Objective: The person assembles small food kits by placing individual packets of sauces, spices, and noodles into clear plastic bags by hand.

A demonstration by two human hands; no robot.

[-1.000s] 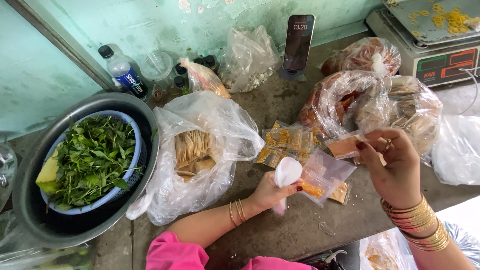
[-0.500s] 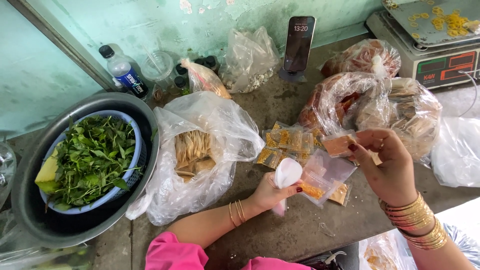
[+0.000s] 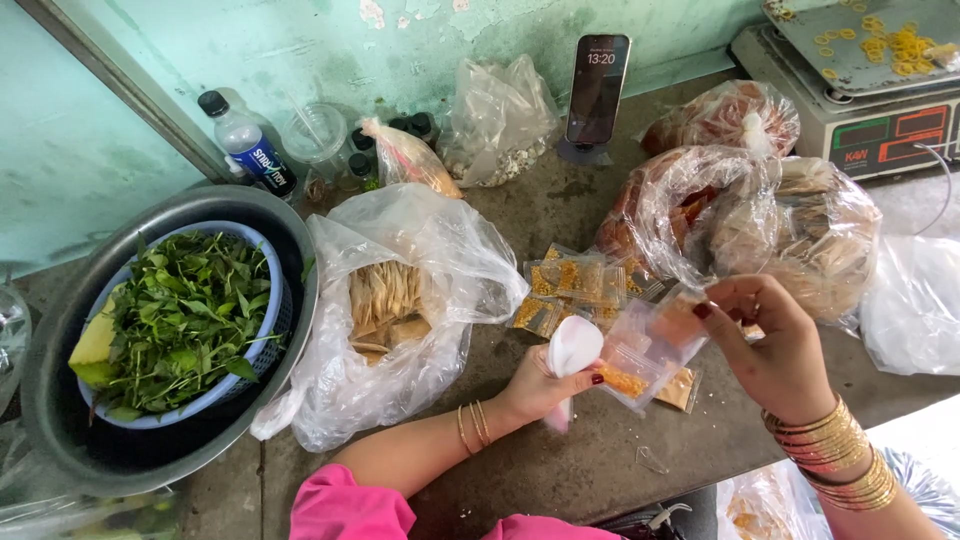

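The grey concrete counter [image 3: 560, 470] carries everything here. At its left end sits the big round grey metal basin [image 3: 60, 400], holding a blue plastic colander of green leaves [image 3: 185, 320]. Beside it slumps the large clear plastic bag of pale flat crackers [image 3: 385, 300], and further right lie the two clear bags of brown fried snacks [image 3: 760, 220], with the grey weighing scale [image 3: 860, 100] behind them. A black phone [image 3: 597, 88] stands upright against the wall.

Between the bags, a scatter of small clear sachets of yellow-orange filling [image 3: 570, 285] lies on the counter, just above my hands.

My right hand [image 3: 775, 355] pinches the upper corner of the small clear plastic sachet [image 3: 650, 350] between thumb and fingers, lifting it off the counter. My left hand [image 3: 535, 385] is clenched around a small white plastic scoop [image 3: 573, 345], which touches the sachet's left edge. The sachet hangs between my two hands, with orange filling in its lower corner.
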